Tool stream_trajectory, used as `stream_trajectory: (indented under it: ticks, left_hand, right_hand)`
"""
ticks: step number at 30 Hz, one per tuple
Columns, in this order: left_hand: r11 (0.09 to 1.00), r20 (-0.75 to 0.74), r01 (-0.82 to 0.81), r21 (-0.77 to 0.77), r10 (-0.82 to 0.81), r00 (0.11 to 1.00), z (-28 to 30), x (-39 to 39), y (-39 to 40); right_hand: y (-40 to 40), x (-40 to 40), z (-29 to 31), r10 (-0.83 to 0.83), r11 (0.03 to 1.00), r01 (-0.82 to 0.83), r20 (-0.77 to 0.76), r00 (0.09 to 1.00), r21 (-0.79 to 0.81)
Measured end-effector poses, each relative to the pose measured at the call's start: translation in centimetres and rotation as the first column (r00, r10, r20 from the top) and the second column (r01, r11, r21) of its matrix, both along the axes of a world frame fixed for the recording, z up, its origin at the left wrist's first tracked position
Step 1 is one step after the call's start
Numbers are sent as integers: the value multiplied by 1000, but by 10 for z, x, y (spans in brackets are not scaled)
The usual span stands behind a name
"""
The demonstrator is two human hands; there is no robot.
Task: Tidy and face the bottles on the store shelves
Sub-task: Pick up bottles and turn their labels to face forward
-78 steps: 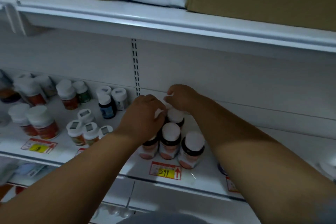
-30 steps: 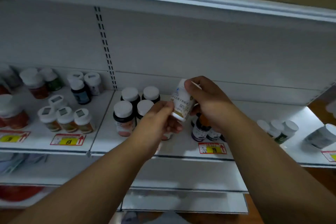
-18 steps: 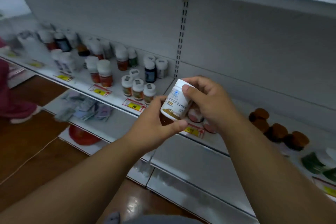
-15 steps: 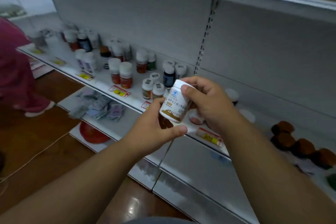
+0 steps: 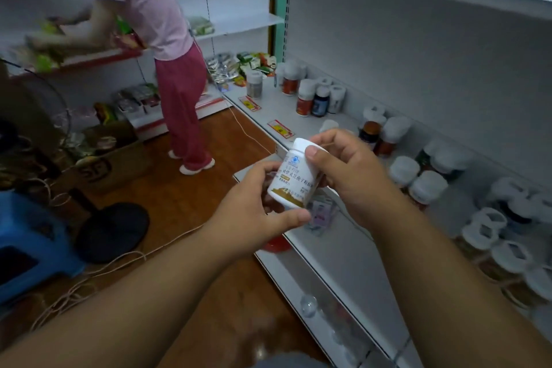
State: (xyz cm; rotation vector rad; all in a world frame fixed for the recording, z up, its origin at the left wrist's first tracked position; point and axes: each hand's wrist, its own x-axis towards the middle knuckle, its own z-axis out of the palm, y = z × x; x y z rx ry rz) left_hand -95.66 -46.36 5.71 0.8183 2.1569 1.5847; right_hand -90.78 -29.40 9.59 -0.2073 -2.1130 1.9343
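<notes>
A single white bottle [image 5: 294, 177] is being held in the air between both hands, off the shelf [image 5: 298, 125] and just in front of its near edge, tilted with the cap up and away from the body. The left hand [image 5: 254, 212] is being curled under and around the bottle's base, thumb lying along the lower front edge; the right hand [image 5: 349, 172] is being clamped on the upper body and cap from the far side, thumb pressed over the label near the shoulder. The printed label is being turned toward the camera, so the step in hand is being judged as inspection of a bottle lifted out of the rows, with a home for it being sought; it is not yet being placed. Beyond and to the right of the right hand, rows of white-capped bottles [image 5: 418, 176] are being kept standing on the shelf, most with dark or orange bodies; none visibly matching the held label can be made out. Further beyond the hands, a smaller cluster [image 5: 316, 95] is standing near price tags [image 5: 279, 128]. Well beyond the left hand, a person in pink [image 5: 167, 48] is working at another rack. The next move is being judged to call for locating the matching group, lowering the bottle upright into a free front slot, and rotating it so the label is facing the aisle, without neighbouring bottles being knocked.
</notes>
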Motion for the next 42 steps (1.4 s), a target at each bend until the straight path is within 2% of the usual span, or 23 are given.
stream_trajectory:
  ticks: [5, 12, 16, 20, 23, 24, 27, 28, 30, 31, 35, 37, 42]
  left_hand:
    - [1000, 4, 18, -2, -18, 1000, -19, -87, 21]
    - [994, -62, 0, -105, -6, 998, -19, -232, 49]
    - [982, -136, -2, -190, -24, 990, -28, -300, 58]
    - [966, -247, 50, -253, -115, 962, -43, -360, 71]
    - [942, -414, 79, -328, -218, 884, -56, -411, 77]
    - [932, -498, 68, -357, -251, 830, -60, -429, 78]
    - [939, -784, -11, -345, -281, 554, -63, -486, 85]
    - [949, -818, -9, -314, -266, 510, -61, -504, 89]
    - [952, -820, 49, -302, -285, 496, -56, -539, 101]
    - [934, -805, 87, -345, -342, 485, -54, -552, 107]
    - [746, -664, 223, -627, -662, 347, -55, -581, 131]
    - [666, -597, 286, -689, -745, 298, -62, -586, 140]
    - [655, -602, 339, -675, -755, 260, -74, -588, 148]
  right_hand:
    - [15, -86, -19, -45, 997, 42, 44, 998, 61]
    - [49, -235, -22, -70, 976, 56, 59, 996, 211]
    - [56, -299, -21, -156, 913, 101, 110, 982, 396]
    - [59, -342, -39, -165, 904, 111, 100, 981, 412]
    - [65, -373, -50, -241, 879, 162, 125, 962, 448]
    - [67, -384, -52, -265, 859, 165, 145, 953, 485]
    - [72, -411, -60, -341, 787, 175, 181, 922, 592]
    - [72, -419, -64, -374, 755, 187, 180, 910, 628]
    - [70, -434, -74, -444, 697, 203, 192, 875, 687]
    - [68, -440, -79, -471, 683, 204, 209, 857, 701]
    - [59, -456, -94, -521, 673, 203, 260, 813, 712]
    - [55, -460, -97, -539, 643, 210, 240, 807, 737]
    - [52, -467, -103, -587, 584, 231, 208, 782, 778]
